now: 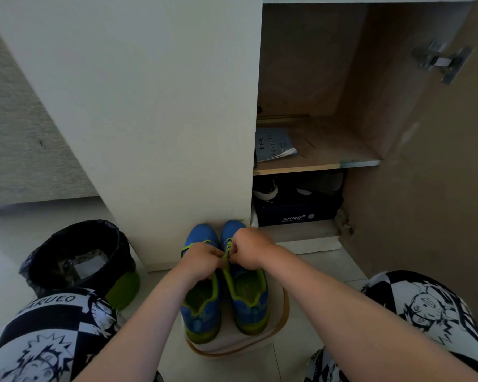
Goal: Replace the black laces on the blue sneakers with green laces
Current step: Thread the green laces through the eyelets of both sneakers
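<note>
Two blue sneakers with lime-green lining stand side by side on the floor, toes against a white cabinet panel: the left sneaker (pixel 200 301) and the right sneaker (pixel 249 296). Both carry green laces (pixel 191 246). My left hand (pixel 202 261) and my right hand (pixel 250 248) meet over the right sneaker's tongue, each pinching an end of its green lace (pixel 225 257). The hands hide most of the lacing. No black laces are in view.
A green bin with a black bag (pixel 78 260) stands left of the shoes. The cabinet door (pixel 420 188) hangs open at right; shelves hold a booklet (pixel 273 144) and a dark shoebox (pixel 295 213). My knees in patterned trousers flank the shoes, which rest on a pale mat (pixel 276 340).
</note>
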### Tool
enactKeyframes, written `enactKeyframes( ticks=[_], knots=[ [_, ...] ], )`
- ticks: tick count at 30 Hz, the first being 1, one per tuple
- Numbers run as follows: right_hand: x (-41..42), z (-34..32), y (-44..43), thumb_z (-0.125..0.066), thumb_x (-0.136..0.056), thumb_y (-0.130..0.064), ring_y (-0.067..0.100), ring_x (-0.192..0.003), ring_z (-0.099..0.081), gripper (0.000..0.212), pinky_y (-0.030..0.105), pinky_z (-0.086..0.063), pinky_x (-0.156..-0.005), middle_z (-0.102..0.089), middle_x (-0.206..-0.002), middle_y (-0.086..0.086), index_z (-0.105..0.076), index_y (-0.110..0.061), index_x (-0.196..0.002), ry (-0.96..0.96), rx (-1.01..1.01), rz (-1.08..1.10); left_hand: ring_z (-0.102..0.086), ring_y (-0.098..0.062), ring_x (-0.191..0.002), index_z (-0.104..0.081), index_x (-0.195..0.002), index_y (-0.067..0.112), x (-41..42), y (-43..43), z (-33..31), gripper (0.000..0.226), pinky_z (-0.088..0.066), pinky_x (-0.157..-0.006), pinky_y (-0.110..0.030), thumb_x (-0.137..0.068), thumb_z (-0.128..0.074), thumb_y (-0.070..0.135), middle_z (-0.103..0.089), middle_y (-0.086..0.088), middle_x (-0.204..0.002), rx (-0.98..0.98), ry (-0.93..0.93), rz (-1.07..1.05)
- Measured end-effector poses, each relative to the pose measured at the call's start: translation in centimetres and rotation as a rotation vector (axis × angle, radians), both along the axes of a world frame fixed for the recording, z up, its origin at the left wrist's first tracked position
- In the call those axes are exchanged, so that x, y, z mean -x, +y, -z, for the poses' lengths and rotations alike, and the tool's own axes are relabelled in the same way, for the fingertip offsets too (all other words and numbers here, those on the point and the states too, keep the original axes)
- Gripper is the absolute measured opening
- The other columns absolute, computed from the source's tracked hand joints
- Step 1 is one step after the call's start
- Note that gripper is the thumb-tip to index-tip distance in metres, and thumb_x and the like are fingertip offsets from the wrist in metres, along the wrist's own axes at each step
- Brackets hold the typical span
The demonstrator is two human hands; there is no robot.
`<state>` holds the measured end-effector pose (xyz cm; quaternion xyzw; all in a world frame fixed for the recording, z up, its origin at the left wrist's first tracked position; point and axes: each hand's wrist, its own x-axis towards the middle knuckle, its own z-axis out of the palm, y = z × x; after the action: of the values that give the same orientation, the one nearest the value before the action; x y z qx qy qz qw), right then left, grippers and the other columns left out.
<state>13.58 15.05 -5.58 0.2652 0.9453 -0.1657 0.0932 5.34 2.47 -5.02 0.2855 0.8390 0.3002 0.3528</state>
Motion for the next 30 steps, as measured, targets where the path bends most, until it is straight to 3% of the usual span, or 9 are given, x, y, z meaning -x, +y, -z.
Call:
enactKeyframes(
  ticks=[4, 7, 12, 15, 17, 20, 25, 28, 30],
  knots=[
    [-0.1, 0.8, 0.1, -0.063, -0.082, -0.023, 0.029, -0.067, -0.052, 0.022, 0.027, -0.029, -0.048, -0.050, -0.064, 0.004, -0.058, -0.014, -0.063, 0.050, 0.018, 0.058, -0.045, -0.014, -0.039, -0.075, -0.099, 0.017, 0.3, 0.1, 0.0, 0.023, -0.042, -0.044, -0.022, -0.097, -0.053, 0.024, -0.051, -0.002, -0.044, 0.032, 0.034, 0.029],
    [0.0, 1.1, -0.2, -0.063, -0.081, -0.024, 0.028, -0.064, -0.050, 0.026, 0.026, -0.028, -0.047, -0.047, -0.061, 0.002, -0.054, -0.014, -0.058, 0.081, 0.021, 0.099, -0.049, -0.009, -0.034, -0.073, -0.095, 0.027, 0.5, 0.2, 0.3, 0.022, -0.044, -0.043, -0.019, -0.097, -0.053, 0.018, -0.053, 0.009, -0.039, 0.049, 0.134, 0.076],
    [0.1, 0.3, 0.6, -0.068, -0.075, -0.030, 0.023, -0.078, -0.066, 0.016, 0.032, -0.055, -0.063, -0.072, -0.080, 0.000, -0.079, -0.020, -0.082, 0.058, 0.075, 0.025, -0.058, -0.011, -0.042, -0.067, -0.081, 0.029, 0.4, 0.3, 0.5, 0.018, -0.045, -0.047, -0.019, -0.094, -0.055, 0.024, -0.072, 0.000, -0.071, 0.086, 0.291, 0.115],
    [-0.1, -0.8, 1.2, -0.067, -0.083, -0.026, 0.016, -0.092, -0.067, 0.015, 0.032, -0.056, -0.079, -0.076, -0.097, -0.005, -0.080, -0.025, -0.089, 0.169, 0.157, 0.044, -0.067, -0.025, -0.071, -0.059, -0.077, 0.020, 1.0, 0.6, -0.1, 0.013, -0.051, -0.061, -0.028, -0.089, -0.053, 0.019, -0.072, -0.005, -0.088, 0.094, 0.382, 0.091],
    [-0.1, -1.6, 1.8, -0.065, -0.086, -0.023, 0.015, -0.097, -0.068, 0.017, 0.032, -0.056, -0.085, -0.076, -0.102, -0.005, -0.079, -0.025, -0.094, 0.244, 0.179, 0.076, -0.064, -0.031, -0.091, -0.053, -0.079, 0.022, 1.4, 0.9, -1.0, 0.009, -0.043, -0.067, -0.030, -0.087, -0.055, 0.017, -0.068, -0.008, -0.099, 0.092, 0.506, 0.127],
    [-0.1, -2.3, 2.6, -0.069, -0.088, -0.020, 0.012, -0.099, -0.067, 0.018, 0.027, -0.053, -0.089, -0.075, -0.106, -0.002, -0.078, -0.023, -0.102, 0.272, 0.282, 0.076, -0.063, -0.032, -0.094, -0.054, -0.087, 0.024, 2.3, 1.0, -2.4, 0.007, -0.045, -0.071, -0.033, -0.090, -0.050, 0.019, -0.068, -0.004, -0.097, -0.001, 0.597, 0.097],
    [0.6, -2.8, 2.1, -0.075, -0.086, -0.022, -0.001, -0.076, -0.061, 0.017, 0.018, -0.047, -0.073, -0.071, -0.087, -0.008, -0.079, -0.018, -0.102, 0.267, 0.442, 0.022, -0.063, -0.020, -0.075, -0.055, -0.082, 0.026, 2.8, 1.1, -3.5, 0.013, -0.052, -0.071, -0.036, -0.091, -0.048, 0.020, -0.069, 0.010, -0.081, -0.263, 0.434, -0.107],
    [0.9, -3.5, 1.7, -0.074, -0.084, -0.022, 0.001, -0.053, -0.047, 0.010, 0.023, -0.040, -0.058, -0.065, -0.064, -0.003, -0.079, -0.015, -0.080, 0.282, 0.405, 0.036, -0.066, -0.020, -0.057, -0.056, -0.086, 0.026, 2.4, 1.3, -3.4, 0.012, -0.053, -0.064, -0.035, -0.092, -0.051, 0.016, -0.069, 0.007, -0.076, -0.380, 0.264, -0.145],
    [1.1, -3.9, 1.7, -0.073, -0.084, -0.019, 0.001, -0.044, -0.036, 0.025, 0.025, -0.034, -0.052, -0.050, -0.051, -0.006, -0.069, -0.016, -0.060, 0.305, 0.377, 0.048, -0.064, -0.024, -0.051, -0.054, -0.098, 0.023, 2.4, 1.6, -2.9, 0.011, -0.054, -0.063, -0.038, -0.093, -0.051, 0.013, -0.067, 0.002, -0.080, -0.402, 0.159, -0.183]
  ],
)
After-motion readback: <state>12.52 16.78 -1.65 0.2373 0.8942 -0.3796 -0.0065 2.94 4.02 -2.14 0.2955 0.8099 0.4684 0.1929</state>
